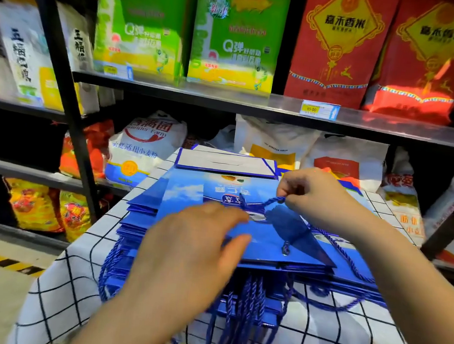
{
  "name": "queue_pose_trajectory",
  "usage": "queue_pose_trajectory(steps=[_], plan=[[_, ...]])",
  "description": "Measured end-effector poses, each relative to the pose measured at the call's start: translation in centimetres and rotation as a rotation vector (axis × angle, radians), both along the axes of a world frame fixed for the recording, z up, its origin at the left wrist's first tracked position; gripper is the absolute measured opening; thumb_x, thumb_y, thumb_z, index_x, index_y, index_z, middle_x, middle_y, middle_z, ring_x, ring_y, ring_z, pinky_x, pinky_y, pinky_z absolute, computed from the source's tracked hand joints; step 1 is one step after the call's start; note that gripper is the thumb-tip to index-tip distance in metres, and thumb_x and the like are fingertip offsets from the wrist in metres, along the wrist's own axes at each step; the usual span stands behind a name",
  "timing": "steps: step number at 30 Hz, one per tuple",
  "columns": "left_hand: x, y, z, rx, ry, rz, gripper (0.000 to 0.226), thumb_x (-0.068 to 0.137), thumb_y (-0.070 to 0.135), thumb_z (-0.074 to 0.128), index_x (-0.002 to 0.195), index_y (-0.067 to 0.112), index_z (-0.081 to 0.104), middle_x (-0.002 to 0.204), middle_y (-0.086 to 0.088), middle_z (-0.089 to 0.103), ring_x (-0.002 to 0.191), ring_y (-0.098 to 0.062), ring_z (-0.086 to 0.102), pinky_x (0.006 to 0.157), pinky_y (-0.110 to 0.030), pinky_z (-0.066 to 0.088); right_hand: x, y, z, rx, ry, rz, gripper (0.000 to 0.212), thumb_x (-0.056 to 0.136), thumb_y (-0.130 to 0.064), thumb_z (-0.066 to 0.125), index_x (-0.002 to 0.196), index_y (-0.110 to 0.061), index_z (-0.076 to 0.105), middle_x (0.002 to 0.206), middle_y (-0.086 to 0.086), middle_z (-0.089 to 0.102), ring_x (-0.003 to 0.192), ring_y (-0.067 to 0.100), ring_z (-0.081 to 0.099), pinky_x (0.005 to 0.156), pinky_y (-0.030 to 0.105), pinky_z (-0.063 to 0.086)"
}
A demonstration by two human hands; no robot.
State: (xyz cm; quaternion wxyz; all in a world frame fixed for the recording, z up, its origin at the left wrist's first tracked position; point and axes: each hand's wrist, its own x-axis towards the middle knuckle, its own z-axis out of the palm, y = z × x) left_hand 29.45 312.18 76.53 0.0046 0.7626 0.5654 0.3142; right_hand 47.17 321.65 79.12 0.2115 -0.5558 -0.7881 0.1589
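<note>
While right grip (311, 197) pinches it, cord (272, 201) arches over bag (257, 245).

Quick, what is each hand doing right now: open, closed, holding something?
Left hand: open, fingers stretched over the top blue bag.
Right hand: closed, pinching the bag's blue cord handle.

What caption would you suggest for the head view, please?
Right hand pinches the cord handle of the top blue bag while the left hand reaches across the stack on a checked cloth.
</note>
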Motion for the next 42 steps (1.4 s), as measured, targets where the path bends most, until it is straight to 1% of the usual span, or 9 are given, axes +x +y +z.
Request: queue_pose_trajectory(steps=[3,6,15,21,27,32,34,38,42], plan=[[-1.2,2.1,1.1,-0.093,0.060,0.017,0.053,0.085,0.052,0.049,0.134,0.046,0.032,0.120,0.020,0.047,0.107,-0.006,0.051,0.086,-0.027,0.042,0.7,-1.1,0.1,-0.013,0.231,0.004,0.037,0.075,0.008,0.051,0.056,-0.023,0.055,0.053,-0.004,0.048,0.047,0.005,0.040,0.049,0.021,0.032],[-0.9,3.9,1.1,-0.270,0.086,-0.066,0.063,0.080,0.056,0.056,0.137,0.043,0.032,0.123,0.013,0.044,0.108,-0.012,0.051,0.091,-0.031,0.042,0.8,-1.5,-0.1,-0.040,0.372,-0.009,0.037,0.075,0.010,0.049,0.054,-0.020,0.057,0.049,-0.004,0.047,0.054,0.019,0.040,0.055,0.031,0.032],[0.3,5.1,-0.2,-0.299,-0.077,-0.150,0.005,0.083,0.031,0.065,0.087,0.029,0.068,0.081,0.013,0.053,0.085,-0.012,0.055,0.080,-0.027,0.045,-1.0,-1.4,0.1,-0.028,0.464,0.010,0.036,0.074,0.012,0.049,0.058,-0.019,0.056,0.051,0.001,0.050,0.052,0.018,0.041,0.050,0.026,0.033],[-1.7,5.3,0.3,-0.221,-0.418,-0.057,0.022,0.084,0.014,0.063,0.068,0.028,0.062,0.061,0.007,0.065,0.054,-0.004,0.062,0.064,-0.026,0.052,-2.4,-2.8,-0.7,0.301,0.320,-0.022,0.021,0.078,-0.010,0.061,0.072,-0.029,0.056,0.071,-0.010,0.056,0.064,0.006,0.051,0.059,0.009,0.036],[-2.7,4.6,1.0,-0.159,-0.605,-0.010,0.023,0.079,0.009,0.069,0.067,0.026,0.061,0.053,0.008,0.065,0.051,-0.009,0.065,0.054,-0.023,0.053,-5.4,-4.2,-1.8,-0.067,0.396,0.167,0.014,0.074,-0.025,0.072,0.061,-0.022,0.067,0.050,-0.009,0.061,0.046,-0.001,0.050,0.054,0.015,0.041],[-3.1,3.9,1.3,-0.142,-0.492,-0.003,0.018,0.080,0.014,0.069,0.071,0.028,0.062,0.064,0.005,0.067,0.058,-0.011,0.066,0.068,-0.028,0.055,-6.2,-3.4,-2.3,-0.105,0.383,0.158,0.022,0.072,-0.013,0.075,0.066,-0.030,0.062,0.060,-0.006,0.062,0.046,-0.002,0.052,0.057,0.020,0.043],[-3.5,3.1,1.4,-0.134,-0.321,0.048,0.007,0.082,0.024,0.067,0.089,0.025,0.068,0.069,0.012,0.064,0.071,-0.011,0.066,0.075,-0.029,0.052,-6.2,-3.6,-2.3,-0.158,0.411,0.177,0.020,0.072,-0.009,0.074,0.069,-0.025,0.063,0.063,0.003,0.066,0.048,0.004,0.056,0.055,0.022,0.046],[-4.6,0.4,1.1,-0.150,0.154,0.192,0.041,0.084,0.056,0.048,0.118,0.036,0.057,0.107,0.016,0.064,0.103,-0.008,0.056,0.083,-0.026,0.044,-6.1,-4.2,-2.2,-0.203,0.481,0.157,0.018,0.073,-0.005,0.073,0.070,-0.017,0.059,0.064,0.008,0.067,0.043,0.006,0.055,0.042,0.009,0.036],[-4.8,-1.0,0.6,-0.252,0.208,0.160,0.058,0.073,0.070,0.043,0.122,0.041,0.052,0.121,0.019,0.058,0.112,-0.003,0.051,0.088,-0.025,0.044,-6.1,-4.6,-1.9,-0.196,0.479,0.171,0.018,0.072,-0.008,0.074,0.063,-0.015,0.061,0.057,0.001,0.066,0.044,0.004,0.055,0.042,0.008,0.036]])
